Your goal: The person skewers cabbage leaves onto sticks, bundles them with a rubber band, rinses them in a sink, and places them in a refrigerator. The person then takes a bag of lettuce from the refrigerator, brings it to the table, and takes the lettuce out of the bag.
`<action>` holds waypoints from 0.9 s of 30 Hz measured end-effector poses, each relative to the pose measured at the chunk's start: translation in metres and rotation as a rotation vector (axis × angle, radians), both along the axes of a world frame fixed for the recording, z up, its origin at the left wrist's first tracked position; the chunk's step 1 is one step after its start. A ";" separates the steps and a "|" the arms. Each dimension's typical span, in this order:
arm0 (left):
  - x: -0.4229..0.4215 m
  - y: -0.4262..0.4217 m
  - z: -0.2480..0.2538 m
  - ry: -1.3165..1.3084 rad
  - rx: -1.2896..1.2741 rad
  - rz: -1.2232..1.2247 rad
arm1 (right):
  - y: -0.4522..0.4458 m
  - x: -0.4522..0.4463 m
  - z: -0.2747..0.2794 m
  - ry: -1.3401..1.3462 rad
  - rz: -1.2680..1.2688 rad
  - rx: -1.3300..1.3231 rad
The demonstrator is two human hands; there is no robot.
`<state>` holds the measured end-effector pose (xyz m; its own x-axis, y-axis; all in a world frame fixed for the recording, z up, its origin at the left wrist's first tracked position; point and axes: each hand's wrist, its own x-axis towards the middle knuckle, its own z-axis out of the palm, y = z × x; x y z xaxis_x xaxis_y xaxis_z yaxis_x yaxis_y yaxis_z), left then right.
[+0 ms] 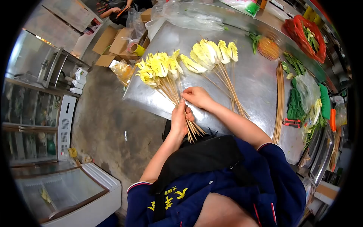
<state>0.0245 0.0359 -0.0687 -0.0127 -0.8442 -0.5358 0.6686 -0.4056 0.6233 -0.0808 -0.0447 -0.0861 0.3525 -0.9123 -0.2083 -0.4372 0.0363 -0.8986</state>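
My left hand [180, 119] is closed around a bundle of wooden skewers [170, 90] at the table's near left edge. Yellow-green cabbage leaves [159, 67] are threaded on their upper ends, and the bare lower ends fan out below my fist. Just above it, my right hand [197, 97] pinches a skewer at the bundle's right side. To the right, more skewers [228, 85] with cabbage leaves [213, 52] lie on the metal table. One leaf [193, 64] on a skewer lies a little apart, between the two groups.
Long bare skewers [279, 102] lie along the metal table [257, 79]. Right of them are a red-handled tool [292, 122], green cloth [295, 100] and greens. A clear tub [269, 48] and red bag [305, 38] stand farther back. Cardboard boxes [119, 41] and another person's hands [117, 10] are beyond the left edge.
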 end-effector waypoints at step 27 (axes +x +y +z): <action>0.001 0.006 -0.020 -0.125 -0.048 -0.013 | -0.014 -0.011 0.048 -0.314 -0.226 -0.357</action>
<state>0.0257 0.0424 -0.0887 0.0411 -0.8692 -0.4927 0.5794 -0.3810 0.7205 -0.0919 -0.0587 -0.0378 0.1341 -0.9677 0.2136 -0.1615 -0.2340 -0.9587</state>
